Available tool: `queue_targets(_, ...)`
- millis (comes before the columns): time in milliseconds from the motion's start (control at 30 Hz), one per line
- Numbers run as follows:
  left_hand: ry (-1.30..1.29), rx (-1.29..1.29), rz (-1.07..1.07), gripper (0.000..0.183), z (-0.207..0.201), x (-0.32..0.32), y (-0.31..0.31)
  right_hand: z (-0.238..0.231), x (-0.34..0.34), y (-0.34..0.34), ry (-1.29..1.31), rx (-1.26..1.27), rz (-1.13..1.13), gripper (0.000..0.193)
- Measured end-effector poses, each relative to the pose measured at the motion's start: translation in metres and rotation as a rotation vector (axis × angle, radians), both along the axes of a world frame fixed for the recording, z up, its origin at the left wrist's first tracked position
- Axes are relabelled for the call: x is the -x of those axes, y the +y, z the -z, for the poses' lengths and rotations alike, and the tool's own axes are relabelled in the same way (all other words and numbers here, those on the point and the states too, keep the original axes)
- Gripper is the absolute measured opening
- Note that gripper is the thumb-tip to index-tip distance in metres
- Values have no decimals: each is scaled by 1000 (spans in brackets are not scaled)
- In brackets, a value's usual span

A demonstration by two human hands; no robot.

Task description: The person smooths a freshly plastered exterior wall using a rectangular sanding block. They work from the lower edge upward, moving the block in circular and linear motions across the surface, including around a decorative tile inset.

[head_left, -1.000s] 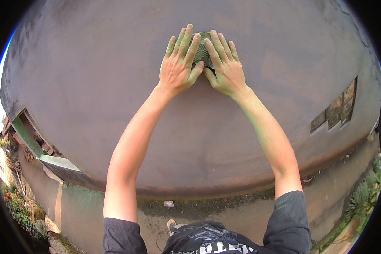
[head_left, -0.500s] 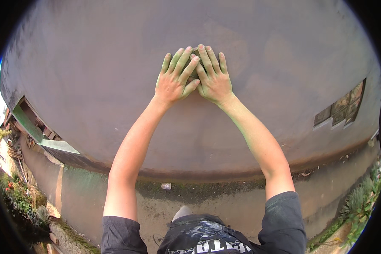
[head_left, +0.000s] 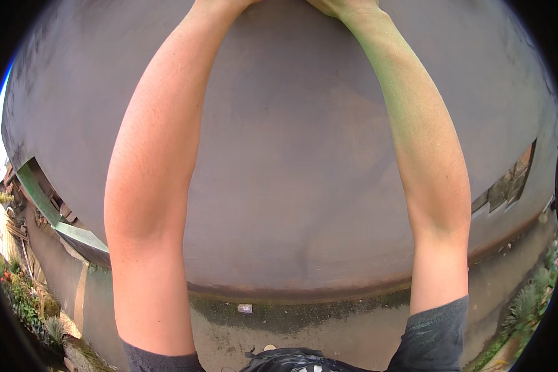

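Observation:
Both arms stretch upward along a grey plastered wall [head_left: 297, 161]. Only the wrist end of my left hand [head_left: 226, 5] shows at the upper edge of the picture. My right hand [head_left: 346, 6] is likewise cut off there, a short gap to the right of the left one. Neither hand's fingers are in the picture, so what they touch or hold is hidden. Greenish dust coats my right forearm [head_left: 409, 93].
A window opening with a green frame [head_left: 40, 189] is at the left, and a recessed opening [head_left: 508, 183] at the right. A damp concrete path [head_left: 279, 344] runs along the wall's foot, with a small pale scrap [head_left: 245, 308] on it. Plants [head_left: 527, 304] edge both sides.
My hands have moved up the wall and mostly out of the picture. Before, they lay flat and side by side, fingers stretched over a dark thing pressed to the wall.

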State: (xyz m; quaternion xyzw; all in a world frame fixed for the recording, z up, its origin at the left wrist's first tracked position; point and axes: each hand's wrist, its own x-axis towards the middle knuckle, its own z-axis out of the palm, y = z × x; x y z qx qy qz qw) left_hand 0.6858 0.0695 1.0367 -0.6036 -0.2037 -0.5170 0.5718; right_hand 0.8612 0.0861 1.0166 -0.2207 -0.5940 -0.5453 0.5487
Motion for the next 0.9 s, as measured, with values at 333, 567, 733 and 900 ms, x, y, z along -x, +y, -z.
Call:
queue_targets(333,61,-87,37,56,12,1,1,2,-2,-12,-11,-34,14,64)
queue_targets(567,70,-20,90,60,35,9,6,13,-4,-14,-112,7,-21,71)
queue_targets(733,95,-58,216,61,23,4,3,12,-3,-10,-113,-41,-15,82)
queue_targets(900,112,-2,242,56,17,2,-4,6,-7,0,-165,-102,-37,68)
